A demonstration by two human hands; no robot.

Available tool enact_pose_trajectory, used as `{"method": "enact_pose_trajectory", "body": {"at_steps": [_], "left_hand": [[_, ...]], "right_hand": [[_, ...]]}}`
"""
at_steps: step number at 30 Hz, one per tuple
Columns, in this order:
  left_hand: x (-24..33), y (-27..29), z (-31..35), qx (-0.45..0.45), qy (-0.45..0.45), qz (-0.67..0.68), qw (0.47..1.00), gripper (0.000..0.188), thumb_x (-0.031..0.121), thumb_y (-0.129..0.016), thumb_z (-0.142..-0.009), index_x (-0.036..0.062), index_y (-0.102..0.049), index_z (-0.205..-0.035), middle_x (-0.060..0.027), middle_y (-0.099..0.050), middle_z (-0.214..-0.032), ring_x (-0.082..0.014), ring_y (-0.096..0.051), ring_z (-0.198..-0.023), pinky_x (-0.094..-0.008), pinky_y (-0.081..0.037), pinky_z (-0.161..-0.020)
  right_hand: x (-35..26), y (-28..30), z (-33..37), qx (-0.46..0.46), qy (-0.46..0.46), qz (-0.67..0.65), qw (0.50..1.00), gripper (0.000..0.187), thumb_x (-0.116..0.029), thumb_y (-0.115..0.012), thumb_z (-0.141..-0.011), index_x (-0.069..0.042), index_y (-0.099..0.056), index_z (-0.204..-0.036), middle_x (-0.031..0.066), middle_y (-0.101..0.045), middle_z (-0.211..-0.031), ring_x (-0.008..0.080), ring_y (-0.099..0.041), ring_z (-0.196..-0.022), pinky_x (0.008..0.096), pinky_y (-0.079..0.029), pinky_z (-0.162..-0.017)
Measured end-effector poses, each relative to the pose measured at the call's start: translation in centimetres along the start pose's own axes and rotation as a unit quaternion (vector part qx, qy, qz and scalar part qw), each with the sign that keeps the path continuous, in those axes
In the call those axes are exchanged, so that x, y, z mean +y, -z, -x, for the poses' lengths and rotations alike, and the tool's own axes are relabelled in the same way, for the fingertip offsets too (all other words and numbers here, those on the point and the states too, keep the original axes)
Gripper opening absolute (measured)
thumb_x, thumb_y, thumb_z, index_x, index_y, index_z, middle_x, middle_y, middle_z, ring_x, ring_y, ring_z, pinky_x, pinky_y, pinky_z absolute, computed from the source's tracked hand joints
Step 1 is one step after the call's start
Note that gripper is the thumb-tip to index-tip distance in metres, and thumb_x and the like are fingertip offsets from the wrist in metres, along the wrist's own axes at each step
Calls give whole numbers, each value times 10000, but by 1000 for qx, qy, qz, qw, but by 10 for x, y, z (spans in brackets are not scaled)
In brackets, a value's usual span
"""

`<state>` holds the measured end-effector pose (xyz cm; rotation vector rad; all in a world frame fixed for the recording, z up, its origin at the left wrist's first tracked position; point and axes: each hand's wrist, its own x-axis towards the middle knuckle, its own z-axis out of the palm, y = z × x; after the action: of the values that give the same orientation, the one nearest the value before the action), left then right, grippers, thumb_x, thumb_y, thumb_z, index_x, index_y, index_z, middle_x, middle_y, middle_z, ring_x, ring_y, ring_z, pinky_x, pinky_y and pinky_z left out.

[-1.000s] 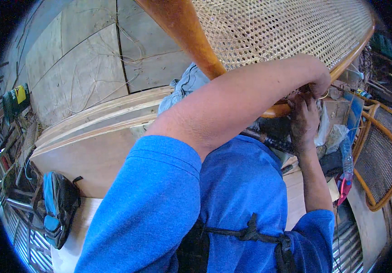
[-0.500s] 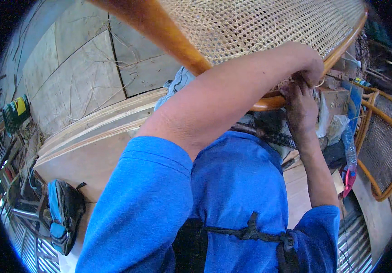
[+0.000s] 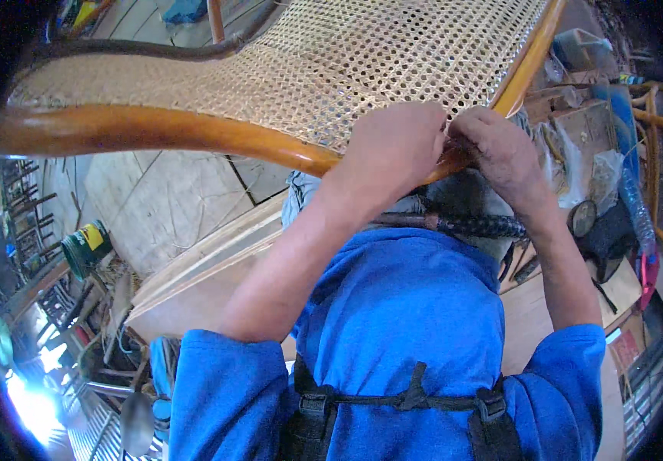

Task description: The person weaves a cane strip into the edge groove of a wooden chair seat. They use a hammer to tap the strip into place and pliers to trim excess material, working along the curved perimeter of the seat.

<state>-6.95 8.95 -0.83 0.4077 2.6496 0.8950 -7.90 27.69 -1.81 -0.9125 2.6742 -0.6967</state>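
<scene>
A large piece of furniture with woven cane webbing (image 3: 362,61) and a curved, varnished orange-brown frame (image 3: 170,129) lies across my lap. Its near corner is under both hands. My left hand (image 3: 404,138) is closed at the near edge of the webbing, knuckles up, its fingertips hidden. Close on its right, my right hand (image 3: 500,157) is closed too, thumb and fingers pinched together beside the frame. Whatever thin thing lies between the fingers is too hidden to name.
Pale boards (image 3: 208,269) are stacked at the left, with a green tin (image 3: 87,250) beyond them. At the right are a clear plastic bag (image 3: 606,173), a bottle wrapped in plastic (image 3: 637,211) and another cane-and-wood piece (image 3: 654,123). A dark backpack strap crosses my front.
The furniture has swung round, so its long frame rail now runs out to the left. My left hand has shifted left, off the right hand, and both now sit side by side.
</scene>
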Motion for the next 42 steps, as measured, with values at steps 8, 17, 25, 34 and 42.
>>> {"method": "enact_pose_trajectory", "body": {"at_steps": [8,17,25,34,42], "left_hand": [[10,-8,9,21,38,-12,999,166,186,-522,-831,49,-609,-866,-163,-611,-820,-342,-597,-770,-433,-468,-686],[15,-15,6,27,65,47,996,156,152,-570,-833,33,-613,-924,-93,-594,-721,-200,-593,-669,-323,-462,-611],[52,-6,6,58,84,207,973,209,163,-642,-787,12,-585,-919,-154,-597,-842,-301,-600,-756,-356,-480,-667],[44,-12,12,64,-27,144,987,190,120,-665,-801,9,-615,-946,-37,-579,-800,-86,-547,-698,-218,-455,-615],[45,-5,23,-12,75,286,955,128,84,-634,-819,-9,-603,-901,-53,-590,-796,-89,-561,-734,-229,-461,-650]], "right_hand": [[8,4,9,128,-37,-87,987,145,-69,-511,-811,-29,-575,-935,140,-593,-878,310,-591,-869,368,-479,-742],[12,10,16,147,-110,-200,962,89,-91,-543,-821,-16,-574,-858,122,-591,-808,254,-593,-768,323,-467,-684],[-2,-1,27,160,-233,-547,788,126,-129,-560,-874,-20,-608,-913,-27,-576,-755,48,-512,-702,218,-430,-621],[-22,-10,40,168,-257,-632,712,128,-124,-548,-889,-21,-611,-935,-26,-594,-793,42,-526,-738,186,-430,-676],[-35,-11,46,168,-265,-614,724,105,-114,-562,-878,-22,-609,-893,-28,-594,-774,38,-521,-722,187,-428,-662]]}}
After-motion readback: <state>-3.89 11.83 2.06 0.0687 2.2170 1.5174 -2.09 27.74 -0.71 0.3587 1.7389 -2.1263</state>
